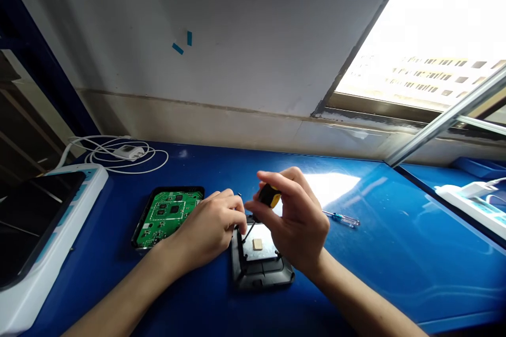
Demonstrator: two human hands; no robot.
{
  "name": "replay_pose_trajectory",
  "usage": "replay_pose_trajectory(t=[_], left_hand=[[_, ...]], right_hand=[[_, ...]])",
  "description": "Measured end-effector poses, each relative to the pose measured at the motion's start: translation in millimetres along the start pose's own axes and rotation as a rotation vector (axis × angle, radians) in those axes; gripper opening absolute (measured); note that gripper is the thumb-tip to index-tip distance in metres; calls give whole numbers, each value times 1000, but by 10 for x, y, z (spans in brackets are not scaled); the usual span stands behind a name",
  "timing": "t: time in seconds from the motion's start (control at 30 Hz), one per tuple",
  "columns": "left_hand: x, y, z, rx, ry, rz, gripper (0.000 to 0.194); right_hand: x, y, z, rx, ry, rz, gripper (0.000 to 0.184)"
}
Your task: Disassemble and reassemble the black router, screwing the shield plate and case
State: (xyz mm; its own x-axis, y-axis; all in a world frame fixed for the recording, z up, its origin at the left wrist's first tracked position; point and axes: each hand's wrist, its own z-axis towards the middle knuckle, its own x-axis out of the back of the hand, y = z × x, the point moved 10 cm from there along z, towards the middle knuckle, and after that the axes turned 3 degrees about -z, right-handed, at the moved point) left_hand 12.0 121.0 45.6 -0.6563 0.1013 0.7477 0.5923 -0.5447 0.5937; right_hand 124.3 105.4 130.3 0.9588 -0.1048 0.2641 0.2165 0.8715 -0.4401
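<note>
A screwdriver (270,196) with a black and yellow handle is gripped in my right hand (298,216), its thin shaft slanting down to the left. The tip meets the upper left part of a silvery metal plate (253,254), which has a small tan square pad (258,244) on it. That plate lies inside a black plastic cover (263,279) resting on the table. My left hand (213,226) is closed, its curled fingers at the cover's upper left edge; the fingertips are partly hidden. Left of it, a green circuit board (174,216) sits in a black housing, partly covered by that hand.
A small screwdriver with a clear blue handle (344,219) lies right on the blue table (395,253). A white device with a dark screen (35,216) stands far left, near a coiled white cable with a charger (130,152). A white power strip (474,202) is far right.
</note>
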Motion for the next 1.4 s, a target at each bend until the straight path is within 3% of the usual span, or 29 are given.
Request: replay_pose_trajectory(t=[0.13, 0.27, 0.37, 0.47, 0.57, 0.67, 0.77, 0.97, 1.17, 1.27, 1.4], left_hand=[[-33, -27, -3, -4, -22, -62, 41], [-97, -42, -11, -16, -55, -104, 42], [-98, -49, -10, 21, -64, -116, 40], [-95, -67, -12, 84, -82, -131, 40], [-82, -28, -4, 50, -79, -131, 40], [-70, 12, 10, -10, -65, -121, 40], [-78, -8, 19, 19, -77, -129, 40], [-109, -40, 22, 90, -108, -133, 38], [-144, -25, 12, 1, -108, -96, 39], [-128, -40, 3, 43, -102, -108, 38], [-133, -43, 0, 102, -127, -120, 37]], right_hand=[[-4, -5, 0, -8, -19, 27, 28], [-59, -32, 0, -13, -91, 122, 46], [-15, -87, 38, 35, -53, 56, 47], [39, -143, 52, 74, -3, -42, 35], [29, -192, 30, 79, -21, -33, 20], [-28, -238, 14, 74, -85, 53, 39], [-36, -280, 27, 97, -89, 63, 45], [66, -209, 19, 46, 3, -61, 14], [-41, -194, 15, 13, -138, 72, 40], [15, -216, 60, 51, -87, 19, 39], [85, -226, 57, 67, -21, -19, 20]])
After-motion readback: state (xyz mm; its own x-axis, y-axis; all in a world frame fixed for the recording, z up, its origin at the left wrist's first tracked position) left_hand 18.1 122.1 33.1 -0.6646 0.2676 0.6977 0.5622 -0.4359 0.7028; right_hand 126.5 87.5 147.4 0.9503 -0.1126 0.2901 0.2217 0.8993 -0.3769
